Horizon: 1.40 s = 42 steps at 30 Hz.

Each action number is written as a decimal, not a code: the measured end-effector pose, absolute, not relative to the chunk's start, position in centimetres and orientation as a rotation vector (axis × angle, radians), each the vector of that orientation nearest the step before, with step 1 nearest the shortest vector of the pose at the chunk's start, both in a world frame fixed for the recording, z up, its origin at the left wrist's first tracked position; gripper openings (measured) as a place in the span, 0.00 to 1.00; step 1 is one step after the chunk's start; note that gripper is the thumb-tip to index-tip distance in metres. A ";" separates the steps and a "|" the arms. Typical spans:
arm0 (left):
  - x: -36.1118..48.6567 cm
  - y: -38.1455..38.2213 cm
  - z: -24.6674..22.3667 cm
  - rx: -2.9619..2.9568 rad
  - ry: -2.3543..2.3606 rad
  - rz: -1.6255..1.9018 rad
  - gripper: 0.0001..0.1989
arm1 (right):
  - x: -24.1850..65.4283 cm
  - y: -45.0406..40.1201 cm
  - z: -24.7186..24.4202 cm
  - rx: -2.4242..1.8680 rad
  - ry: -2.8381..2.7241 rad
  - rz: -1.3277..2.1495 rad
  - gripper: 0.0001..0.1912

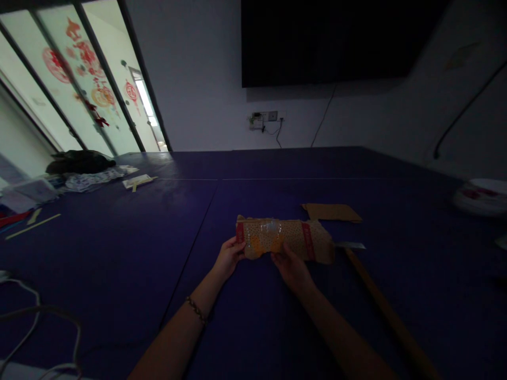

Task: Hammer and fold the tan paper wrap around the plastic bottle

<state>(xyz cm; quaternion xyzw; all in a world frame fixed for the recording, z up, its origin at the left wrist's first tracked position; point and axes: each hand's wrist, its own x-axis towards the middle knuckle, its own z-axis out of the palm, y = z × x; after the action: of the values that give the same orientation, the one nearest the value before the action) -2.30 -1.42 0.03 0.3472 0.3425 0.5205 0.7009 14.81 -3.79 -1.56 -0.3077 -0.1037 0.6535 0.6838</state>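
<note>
A brown cardboard piece point(295, 237), printed with a dotted pattern and two red bands, is held just above the dark blue table. A shiny clear patch, like tape or plastic, and orange spots show on its face. My left hand point(231, 257) is closed on its left end, thumb on the front. With the fingers at its lower edge, near the middle, my right hand point(292, 266) also grips it. Just right of the cardboard lies a long wooden stick point(380, 298) with a flat metal blade point(352, 245) at its far end; whether they are joined, I cannot tell.
A smaller plain cardboard piece point(335, 212) lies behind the held one. Far left are a dark bundle point(81, 162), a white packet point(138, 181) and thin yellowish strips point(34, 227). White cables point(37, 311) loop at the near left. A round white container point(483, 196) stands at right.
</note>
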 end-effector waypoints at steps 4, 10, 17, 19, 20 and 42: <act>-2.3 -1.5 0.1 0.774 0.768 1.158 0.16 | 14.8 -3.7 -1.7 -0.681 -0.242 1.460 0.12; -2.3 -1.5 0.1 0.775 0.776 1.164 0.15 | 14.8 -3.6 -1.8 -0.697 -0.255 1.462 0.12; -2.3 -1.3 -0.1 0.784 0.763 1.163 0.16 | 14.8 -3.8 -1.5 -0.707 -0.259 1.450 0.12; -2.3 -1.3 -0.2 0.785 0.757 1.160 0.16 | 14.8 -3.8 -1.5 -0.708 -0.238 1.455 0.11; -2.3 -1.3 -0.3 0.785 0.756 1.161 0.16 | 14.8 -3.8 -1.5 -0.710 -0.235 1.458 0.10; -2.3 -1.2 -0.3 0.788 0.748 1.166 0.15 | 14.9 -3.7 -1.5 -0.689 -0.222 1.491 0.10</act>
<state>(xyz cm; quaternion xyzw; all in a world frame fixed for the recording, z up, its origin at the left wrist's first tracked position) -2.29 -1.24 -0.27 0.3535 0.3357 0.5231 0.6991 14.87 -3.74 -1.54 -0.3062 -0.0986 0.6631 0.6758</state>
